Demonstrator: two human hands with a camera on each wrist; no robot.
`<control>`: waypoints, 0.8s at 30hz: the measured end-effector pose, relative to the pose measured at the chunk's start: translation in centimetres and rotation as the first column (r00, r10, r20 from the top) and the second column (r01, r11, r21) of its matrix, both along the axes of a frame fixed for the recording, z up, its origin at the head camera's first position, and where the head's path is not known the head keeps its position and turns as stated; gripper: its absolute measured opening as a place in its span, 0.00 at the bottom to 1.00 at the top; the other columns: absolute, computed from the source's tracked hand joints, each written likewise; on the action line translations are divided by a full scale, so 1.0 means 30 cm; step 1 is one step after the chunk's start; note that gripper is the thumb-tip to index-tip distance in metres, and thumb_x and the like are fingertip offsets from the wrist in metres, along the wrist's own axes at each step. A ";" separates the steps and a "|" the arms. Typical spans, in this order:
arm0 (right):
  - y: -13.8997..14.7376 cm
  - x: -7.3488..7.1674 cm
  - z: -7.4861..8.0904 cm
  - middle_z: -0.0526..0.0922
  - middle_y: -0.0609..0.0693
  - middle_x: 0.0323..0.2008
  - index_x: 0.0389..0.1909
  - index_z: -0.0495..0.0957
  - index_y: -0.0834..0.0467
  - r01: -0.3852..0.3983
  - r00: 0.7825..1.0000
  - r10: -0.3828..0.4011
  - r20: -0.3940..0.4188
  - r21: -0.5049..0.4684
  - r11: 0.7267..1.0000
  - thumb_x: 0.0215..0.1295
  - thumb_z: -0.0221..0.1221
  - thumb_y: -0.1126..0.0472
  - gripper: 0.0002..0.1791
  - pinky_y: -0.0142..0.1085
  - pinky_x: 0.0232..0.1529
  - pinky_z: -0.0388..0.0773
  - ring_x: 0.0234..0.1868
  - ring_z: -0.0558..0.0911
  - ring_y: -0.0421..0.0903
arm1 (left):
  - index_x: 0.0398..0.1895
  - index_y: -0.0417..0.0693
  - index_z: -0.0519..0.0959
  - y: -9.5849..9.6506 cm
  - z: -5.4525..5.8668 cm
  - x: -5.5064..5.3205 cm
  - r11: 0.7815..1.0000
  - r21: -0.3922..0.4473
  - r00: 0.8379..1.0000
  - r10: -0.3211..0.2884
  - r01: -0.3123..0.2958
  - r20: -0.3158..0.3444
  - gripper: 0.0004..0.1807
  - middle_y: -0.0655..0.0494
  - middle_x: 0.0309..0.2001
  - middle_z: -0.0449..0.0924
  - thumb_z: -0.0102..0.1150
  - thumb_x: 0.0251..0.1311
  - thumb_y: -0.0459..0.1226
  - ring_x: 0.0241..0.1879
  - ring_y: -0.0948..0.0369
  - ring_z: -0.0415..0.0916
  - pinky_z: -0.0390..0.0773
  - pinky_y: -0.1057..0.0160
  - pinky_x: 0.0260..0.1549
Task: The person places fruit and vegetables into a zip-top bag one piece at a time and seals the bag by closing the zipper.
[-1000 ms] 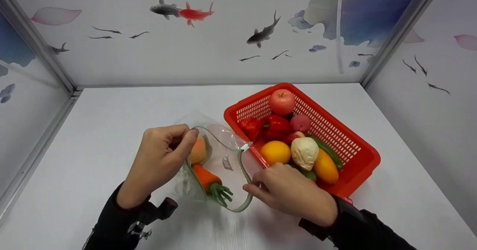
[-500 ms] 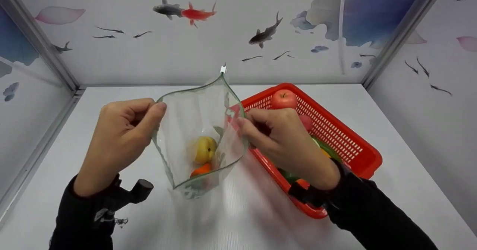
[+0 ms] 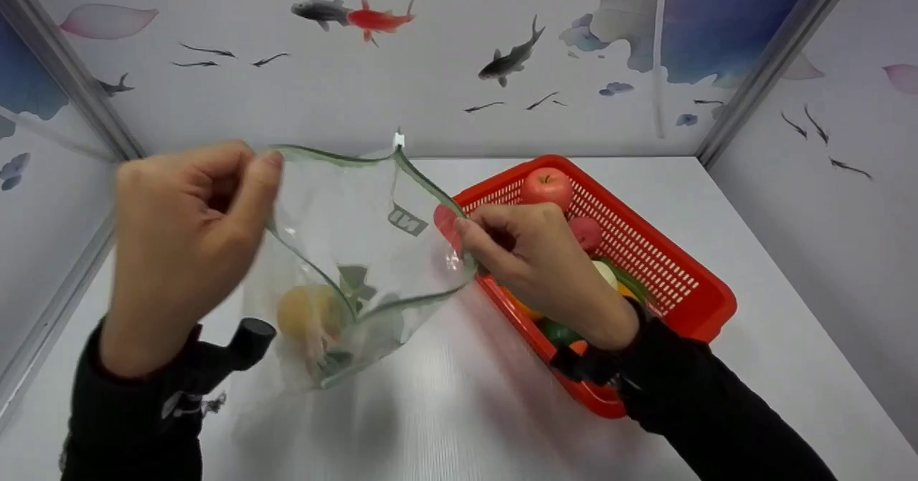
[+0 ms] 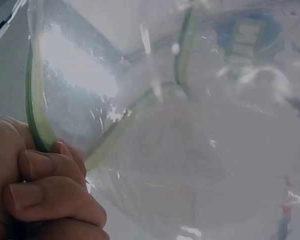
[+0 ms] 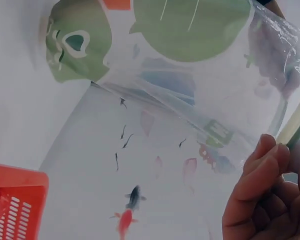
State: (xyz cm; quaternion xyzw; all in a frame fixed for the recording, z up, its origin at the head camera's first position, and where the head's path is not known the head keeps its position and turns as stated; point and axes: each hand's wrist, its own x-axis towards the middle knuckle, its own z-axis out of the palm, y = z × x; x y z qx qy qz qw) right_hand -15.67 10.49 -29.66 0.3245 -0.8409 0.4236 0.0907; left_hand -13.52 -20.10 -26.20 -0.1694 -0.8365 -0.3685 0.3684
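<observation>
A clear zip bag (image 3: 337,208) with a green-edged mouth hangs spread wide between my two hands. My left hand (image 3: 190,251) pinches its left rim between thumb and curled fingers. On the opposite rim, my right hand (image 3: 541,262) grips the green edge the same way. Through the plastic a yellow-orange fruit (image 3: 305,312) shows blurred in the bottom of the bag. The white zip slider (image 3: 399,139) sits at the far corner of the mouth. In the right wrist view, green printed shapes (image 5: 190,30) cover the bag's side.
A red plastic basket (image 3: 674,280) stands right of the bag, partly behind my right hand. It holds an apple (image 3: 547,187), a pinkish round fruit (image 3: 584,232) and several other fruits and vegetables. White printed walls (image 3: 430,58) enclose the table (image 3: 445,409).
Both hands have lifted the bag and pulled its mouth wide. My left hand has moved left and up, my right hand up. The fruit inside has shifted to the left.
</observation>
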 end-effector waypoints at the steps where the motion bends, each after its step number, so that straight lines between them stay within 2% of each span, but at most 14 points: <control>1: 0.011 0.001 -0.011 0.66 0.42 0.18 0.24 0.79 0.57 -0.002 1.000 0.001 0.021 0.026 1.000 0.80 0.59 0.61 0.18 0.29 0.22 0.60 0.20 0.65 0.39 | 0.11 0.55 0.70 0.024 -0.017 0.003 0.999 -0.026 0.999 -0.038 0.039 0.022 0.28 0.64 0.10 0.62 0.61 0.74 0.38 0.11 0.69 0.54 0.50 0.71 0.13; 3: 0.037 0.004 -0.034 0.65 0.42 0.18 0.25 0.80 0.56 -0.005 0.998 -0.001 0.065 0.083 0.997 0.79 0.60 0.61 0.17 0.29 0.22 0.61 0.20 0.65 0.38 | 0.11 0.56 0.70 0.077 -0.053 0.013 0.990 -0.059 0.987 -0.125 0.131 0.102 0.27 0.67 0.12 0.63 0.60 0.74 0.36 0.12 0.68 0.57 0.54 0.71 0.13; 5: 0.068 0.009 -0.058 0.65 0.42 0.18 0.26 0.82 0.56 0.000 0.994 -0.015 0.107 0.137 0.991 0.78 0.61 0.61 0.16 0.28 0.22 0.62 0.20 0.65 0.38 | 0.12 0.56 0.70 0.125 -0.085 0.026 0.975 -0.051 0.958 -0.200 0.214 0.204 0.27 0.68 0.13 0.63 0.60 0.74 0.35 0.13 0.68 0.58 0.56 0.71 0.13; 7: 0.097 0.015 -0.079 0.67 0.42 0.17 0.27 0.83 0.55 0.004 0.989 -0.031 0.143 0.183 0.983 0.78 0.62 0.60 0.15 0.29 0.22 0.65 0.20 0.66 0.38 | 0.13 0.54 0.70 0.162 -0.108 0.037 0.963 -0.028 0.929 -0.250 0.268 0.273 0.26 0.68 0.14 0.61 0.59 0.74 0.34 0.14 0.68 0.58 0.56 0.71 0.14; 9: 0.125 0.022 -0.098 0.70 0.43 0.17 0.28 0.85 0.54 0.008 0.984 -0.046 0.175 0.212 0.977 0.77 0.63 0.59 0.13 0.29 0.22 0.69 0.20 0.69 0.37 | 0.14 0.52 0.70 0.189 -0.126 0.045 0.954 0.001 0.905 -0.286 0.300 0.315 0.25 0.68 0.14 0.58 0.59 0.73 0.33 0.14 0.69 0.57 0.55 0.70 0.15; 13: 0.165 0.028 -0.131 0.71 0.43 0.17 0.28 0.86 0.54 -0.017 0.973 -0.038 0.229 0.235 0.972 0.77 0.64 0.57 0.14 0.29 0.21 0.69 0.18 0.68 0.36 | 0.14 0.50 0.70 0.218 -0.153 0.047 0.943 0.041 0.878 -0.323 0.330 0.353 0.24 0.69 0.15 0.57 0.59 0.73 0.32 0.15 0.70 0.56 0.55 0.69 0.16; 17: 0.212 0.026 -0.139 0.70 0.42 0.16 0.26 0.84 0.51 -0.015 0.962 -0.062 0.267 0.275 0.961 0.77 0.64 0.49 0.17 0.29 0.21 0.69 0.18 0.69 0.36 | 0.14 0.50 0.70 0.236 -0.173 0.034 0.929 0.071 0.856 -0.363 0.363 0.369 0.24 0.69 0.15 0.57 0.58 0.73 0.31 0.15 0.71 0.56 0.55 0.69 0.17; 20: 0.267 0.004 -0.135 0.72 0.41 0.18 0.27 0.81 0.49 0.028 0.952 -0.119 0.281 0.306 0.951 0.78 0.62 0.43 0.20 0.30 0.24 0.73 0.21 0.73 0.38 | 0.14 0.49 0.69 0.250 -0.186 0.020 0.919 0.088 0.840 -0.388 0.385 0.379 0.24 0.69 0.15 0.57 0.58 0.73 0.31 0.15 0.71 0.56 0.54 0.70 0.17; 24: 0.357 -0.059 -0.131 0.76 0.45 0.24 0.33 0.82 0.51 0.129 0.944 -0.222 0.245 0.343 0.930 0.78 0.61 0.42 0.18 0.30 0.30 0.74 0.29 0.76 0.44 | 0.14 0.48 0.69 0.261 -0.201 0.002 0.920 0.088 0.835 -0.384 0.382 0.393 0.24 0.69 0.15 0.57 0.57 0.73 0.31 0.16 0.71 0.55 0.53 0.70 0.18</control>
